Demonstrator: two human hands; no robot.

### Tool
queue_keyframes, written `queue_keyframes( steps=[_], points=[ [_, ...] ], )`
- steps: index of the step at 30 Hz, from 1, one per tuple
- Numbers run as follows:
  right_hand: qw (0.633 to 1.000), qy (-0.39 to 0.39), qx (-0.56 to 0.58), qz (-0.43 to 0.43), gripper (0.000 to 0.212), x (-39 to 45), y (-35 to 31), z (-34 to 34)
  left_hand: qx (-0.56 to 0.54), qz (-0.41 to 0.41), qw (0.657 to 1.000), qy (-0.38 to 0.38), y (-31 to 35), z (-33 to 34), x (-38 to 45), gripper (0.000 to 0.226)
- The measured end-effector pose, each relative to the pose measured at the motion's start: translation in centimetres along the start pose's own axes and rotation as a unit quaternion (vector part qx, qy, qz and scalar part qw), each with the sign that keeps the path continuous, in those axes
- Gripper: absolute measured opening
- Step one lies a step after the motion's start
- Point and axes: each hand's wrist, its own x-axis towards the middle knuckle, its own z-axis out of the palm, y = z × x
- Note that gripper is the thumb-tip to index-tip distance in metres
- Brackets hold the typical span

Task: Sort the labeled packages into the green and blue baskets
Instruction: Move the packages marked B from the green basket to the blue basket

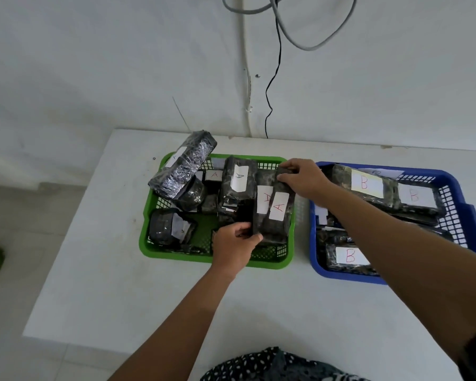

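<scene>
From the head view, the right hand (302, 178) pinched the far end of an A-labelled package (276, 215), its fingers curled around it. The left hand (232, 247) clenched the near end. The package lay inside the green basket (149, 215) among other wrapped packages; the blue basket (462, 210) sat at three o'clock on the tabletop (94, 284).

Table (121, 284) bearing two baskets, A-basket (149, 215) left of B-basket (467, 215), packages in both

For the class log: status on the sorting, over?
Left hand and right hand grip A package over green basket. B packages in blue basket. Nothing blocking.
</scene>
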Motion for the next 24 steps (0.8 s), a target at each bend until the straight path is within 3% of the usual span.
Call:
queue_keyframes(
  steps=[3, 9, 13, 17, 21, 24],
  points=[
    [0.997, 0.037, -0.052, -0.051, 0.032, -0.1, 0.7, 0.2, 0.019, 0.000, 1.000, 0.001, 0.0, 0.0, -0.1, 0.028],
    [0.988, 0.061, -0.058, -0.129, 0.033, -0.5, 0.9, 1.3, 0.060, 0.018, 0.998, 0.000, 0.7, -0.2, -0.4, 0.021],
    [0.956, 0.005, -0.222, -0.191, 0.041, -0.8, 1.5, 3.0, 0.043, 0.009, 0.999, -0.006, 1.0, -0.5, -0.5, 0.023],
    [0.922, 0.069, -0.299, -0.237, 0.032, -1.6, 1.8, 3.6, 0.025, 0.022, 0.999, -0.023, 1.2, -1.6, -0.6, 0.029],
    [0.897, 0.123, -0.286, -0.314, 0.024, -3.4, 0.5, 5.1, 0.108, 0.128, 0.986, 0.005, 0.2, -5.2, -1.2, 0.034],
    [0.889, 0.060, -0.267, -0.368, 0.022, -6.0, -1.0, 8.1, 0.164, 0.274, 0.940, 0.125, -1.7, -9.4, -1.7, 0.025]
  ],
)
